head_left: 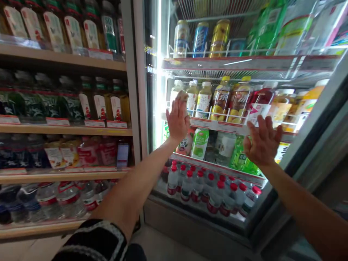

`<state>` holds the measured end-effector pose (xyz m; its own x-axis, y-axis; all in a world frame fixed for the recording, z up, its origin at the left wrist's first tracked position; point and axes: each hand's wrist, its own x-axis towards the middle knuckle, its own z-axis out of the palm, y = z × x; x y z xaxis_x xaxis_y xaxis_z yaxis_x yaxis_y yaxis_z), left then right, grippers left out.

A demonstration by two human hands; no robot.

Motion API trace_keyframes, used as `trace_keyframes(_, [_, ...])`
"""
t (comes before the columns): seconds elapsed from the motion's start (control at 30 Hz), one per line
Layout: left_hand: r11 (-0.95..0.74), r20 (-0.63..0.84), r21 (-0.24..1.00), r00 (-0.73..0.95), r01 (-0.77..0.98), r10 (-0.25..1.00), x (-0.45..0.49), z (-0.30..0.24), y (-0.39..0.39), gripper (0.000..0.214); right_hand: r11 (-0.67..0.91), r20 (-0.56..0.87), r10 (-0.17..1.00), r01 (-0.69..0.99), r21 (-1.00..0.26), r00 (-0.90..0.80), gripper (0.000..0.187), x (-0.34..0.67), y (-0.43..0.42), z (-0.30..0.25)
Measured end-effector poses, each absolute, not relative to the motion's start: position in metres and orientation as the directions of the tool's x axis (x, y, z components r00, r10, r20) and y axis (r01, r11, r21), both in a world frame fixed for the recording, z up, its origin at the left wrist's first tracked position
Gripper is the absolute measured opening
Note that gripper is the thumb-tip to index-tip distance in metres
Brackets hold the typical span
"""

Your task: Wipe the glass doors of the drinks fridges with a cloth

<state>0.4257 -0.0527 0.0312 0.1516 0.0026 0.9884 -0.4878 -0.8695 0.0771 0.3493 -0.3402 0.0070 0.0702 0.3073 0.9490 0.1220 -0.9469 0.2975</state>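
Note:
My left hand (pixel 178 117) is raised with its fingers stretched out, right in front of a pale bottle (pixel 176 90) at the left end of the cooler's second shelf. My right hand (pixel 262 141) is also open, fingers spread, just below the shelf rail (pixel 217 126) near a red-labelled bottle (pixel 259 103). Neither hand holds anything. Tea and juice bottles (pixel 220 99) stand in a row between the two hands.
The open cooler door (pixel 312 152) stands at the right. Cans (pixel 201 38) fill the top shelf, green bottles (pixel 199 143) the third, red-capped water bottles (pixel 209 188) the bottom. Wooden shelves (pixel 65 128) of drinks stand at the left.

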Motion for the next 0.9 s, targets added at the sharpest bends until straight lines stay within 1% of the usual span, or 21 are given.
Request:
trace_keyframes(0.07, [-0.844, 0.97, -0.151, 0.088, -0.515, -0.228, 0.417, 0.027, -0.072, 0.049, -0.942, 0.945, 0.325, 0.112, 0.318, 0.047, 0.054, 0.348, -0.339, 0.007])
trace_keyframes(0.1, [-0.819, 0.946, -0.245, 0.056, -0.519, -0.319, 0.414, 0.026, -0.079, 0.048, -0.94, 0.943, 0.329, 0.109, 0.323, 0.042, 0.055, 0.348, -0.338, 0.007])
trace_keyframes(0.13, [-0.792, 0.922, -0.318, 0.025, -0.521, -0.386, 0.411, 0.026, -0.084, 0.047, -0.941, 0.944, 0.327, 0.108, 0.321, 0.042, 0.056, 0.348, -0.337, 0.007])
trace_keyframes(0.17, [-0.775, 0.907, -0.36, -0.001, -0.52, -0.421, 0.411, 0.028, -0.086, 0.046, -0.942, 0.945, 0.324, 0.107, 0.318, 0.042, 0.057, 0.348, -0.336, 0.008])
trace_keyframes(0.2, [-0.777, 0.91, -0.363, -0.018, -0.514, -0.414, 0.412, 0.031, -0.085, 0.045, -0.942, 0.946, 0.323, 0.108, 0.317, 0.04, 0.058, 0.348, -0.336, 0.008])
trace_keyframes(0.23, [-0.802, 0.933, -0.319, -0.022, -0.505, -0.358, 0.414, 0.035, -0.083, 0.045, -0.943, 0.946, 0.321, 0.108, 0.316, 0.039, 0.059, 0.348, -0.335, 0.008])
trace_keyframes(0.27, [-0.838, 0.966, -0.23, -0.014, -0.494, -0.257, 0.418, 0.04, -0.079, 0.046, -0.943, 0.946, 0.321, 0.108, 0.315, 0.039, 0.06, 0.348, -0.334, 0.008])
trace_keyframes(0.33, [-0.88, 1.0, 0.011, 0.014, -0.476, 0.005, 0.424, 0.049, -0.073, 0.049, -0.943, 0.946, 0.32, 0.108, 0.314, 0.042, 0.061, 0.348, -0.333, 0.009])
trace_keyframes(0.37, [-0.876, 0.994, 0.107, 0.024, -0.471, 0.108, 0.426, 0.052, -0.073, 0.051, -0.943, 0.947, 0.32, 0.109, 0.314, 0.042, 0.062, 0.348, -0.333, 0.009])
trace_keyframes(0.4, [-0.869, 0.987, 0.153, 0.027, -0.47, 0.159, 0.426, 0.052, -0.075, 0.052, -0.943, 0.947, 0.32, 0.109, 0.314, 0.044, 0.062, 0.348, -0.333, 0.009])
trace_keyframes(0.43, [-0.869, 0.988, 0.143, 0.022, -0.474, 0.151, 0.424, 0.051, -0.08, 0.052, -0.943, 0.946, 0.32, 0.111, 0.314, 0.045, 0.062, 0.348, -0.333, 0.009])
trace_keyframes(0.47, [-0.874, 0.996, 0.082, 0.007, -0.48, 0.089, 0.421, 0.047, -0.087, 0.052, -0.943, 0.946, 0.321, 0.112, 0.314, 0.049, 0.062, 0.348, -0.333, 0.009])
trace_keyframes(0.57, [-0.839, 0.97, -0.235, -0.056, -0.491, -0.238, 0.409, 0.031, -0.111, 0.049, -0.943, 0.946, 0.321, 0.109, 0.314, 0.053, 0.062, 0.348, -0.332, 0.009])
trace_keyframes(0.6, [-0.813, 0.944, -0.317, -0.078, -0.488, -0.322, 0.406, 0.026, -0.116, 0.047, -0.943, 0.945, 0.322, 0.108, 0.316, 0.05, 0.063, 0.348, -0.332, 0.009])
trace_keyframes(0.63, [-0.796, 0.925, -0.365, -0.094, -0.483, -0.367, 0.405, 0.024, -0.118, 0.046, -0.942, 0.945, 0.325, 0.107, 0.318, 0.047, 0.063, 0.347, -0.332, 0.009])
trace_keyframes(0.67, [-0.795, 0.921, -0.378, -0.105, -0.475, -0.375, 0.405, 0.023, -0.117, 0.046, -0.941, 0.944, 0.327, 0.105, 0.321, 0.043, 0.063, 0.347, -0.332, 0.009])
trace_keyframes(0.7, [-0.808, 0.93, -0.359, -0.109, -0.468, -0.351, 0.407, 0.024, -0.113, 0.045, -0.941, 0.943, 0.329, 0.104, 0.323, 0.041, 0.063, 0.347, -0.332, 0.01])
trace_keyframes(0.73, [-0.829, 0.948, -0.314, -0.104, -0.462, -0.301, 0.41, 0.026, -0.106, 0.046, -0.94, 0.943, 0.33, 0.104, 0.324, 0.041, 0.063, 0.347, -0.331, 0.01])
trace_keyframes(0.77, [-0.853, 0.968, -0.249, -0.092, -0.458, -0.234, 0.414, 0.03, -0.098, 0.047, -0.94, 0.943, 0.33, 0.102, 0.325, 0.042, 0.063, 0.347, -0.331, 0.01])
trace_keyframes(0.83, [-0.89, 0.997, -0.078, -0.052, -0.449, -0.061, 0.421, 0.039, -0.086, 0.049, -0.941, 0.943, 0.33, 0.099, 0.325, 0.039, 0.063, 0.346, -0.331, 0.01])
trace_keyframes(0.9, [-0.894, 0.996, 0.071, -0.019, -0.443, 0.088, 0.423, 0.044, -0.084, 0.051, -0.94, 0.942, 0.333, 0.097, 0.328, 0.034, 0.063, 0.346, -0.33, 0.011])
